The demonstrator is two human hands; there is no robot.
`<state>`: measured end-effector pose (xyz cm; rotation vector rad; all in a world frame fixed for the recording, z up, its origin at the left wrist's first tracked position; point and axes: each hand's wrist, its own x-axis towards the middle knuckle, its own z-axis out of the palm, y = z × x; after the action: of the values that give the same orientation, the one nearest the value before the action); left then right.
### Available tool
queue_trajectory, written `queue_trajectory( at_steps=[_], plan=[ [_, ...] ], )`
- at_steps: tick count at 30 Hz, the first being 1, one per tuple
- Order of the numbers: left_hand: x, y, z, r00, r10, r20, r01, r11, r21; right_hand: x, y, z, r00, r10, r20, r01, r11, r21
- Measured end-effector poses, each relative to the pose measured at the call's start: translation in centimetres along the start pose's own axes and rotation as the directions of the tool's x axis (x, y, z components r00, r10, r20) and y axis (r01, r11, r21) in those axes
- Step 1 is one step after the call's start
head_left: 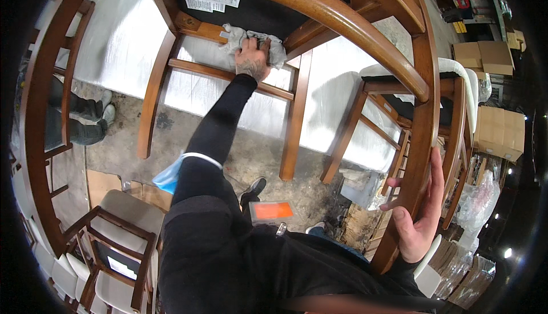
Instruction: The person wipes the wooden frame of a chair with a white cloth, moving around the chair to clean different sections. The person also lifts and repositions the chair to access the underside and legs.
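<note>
A brown wooden chair point(319, 3) lies tipped in front of me, with its black underside and white paper labels showing. My left hand point(253, 59) grips a crumpled pale grey rag point(276, 51), pressing it near the seat's wooden rail point(208, 31). Below that hand a stretcher point(200, 68) joins two legs. On the right, my right hand point(421, 222) is around a long wooden post point(423, 125) of the frame. Its thumb is on the near side, some fingertips show past the left edge, and one finger points up along it. A blue face mask point(167, 178) hangs at my left elbow.
A white plastic-wrapped surface point(240, 108) lies beneath the chair. Another wooden chair point(348, 137) is at the right, and more chairs point(123, 245) stand lower left. Cardboard boxes point(499, 131) are stacked far right. A person's legs point(85, 120) show at left. An orange-topped item point(272, 210) is near my feet.
</note>
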<state>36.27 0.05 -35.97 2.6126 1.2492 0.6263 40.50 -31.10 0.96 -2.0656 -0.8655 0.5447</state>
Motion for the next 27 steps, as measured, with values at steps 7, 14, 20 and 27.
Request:
queue_trajectory(
  at_steps=[7,14,20,27],
  plan=[
    [1.9,-0.3,1.5,0.977,-0.082,0.197,0.094,0.994,-0.054,-0.1,-0.1,-0.4,1.0,0.024,0.016,-0.025,0.999,0.025],
    [-0.8,-1.8,-3.4,0.861,-0.037,0.507,0.088,0.993,-0.077,-0.1,0.1,-0.8,0.998,-0.021,0.056,0.022,1.0,-0.014],
    [0.9,0.0,-0.2,0.953,-0.227,0.203,0.26,0.954,-0.153,-0.2,0.0,-0.6,0.999,0.013,0.04,-0.015,0.999,0.036],
    [-2.0,0.3,1.9,0.948,-0.053,0.314,0.014,0.992,0.123,0.0,-0.3,-0.3,0.999,0.033,0.028,-0.035,0.998,0.054]
  ],
)
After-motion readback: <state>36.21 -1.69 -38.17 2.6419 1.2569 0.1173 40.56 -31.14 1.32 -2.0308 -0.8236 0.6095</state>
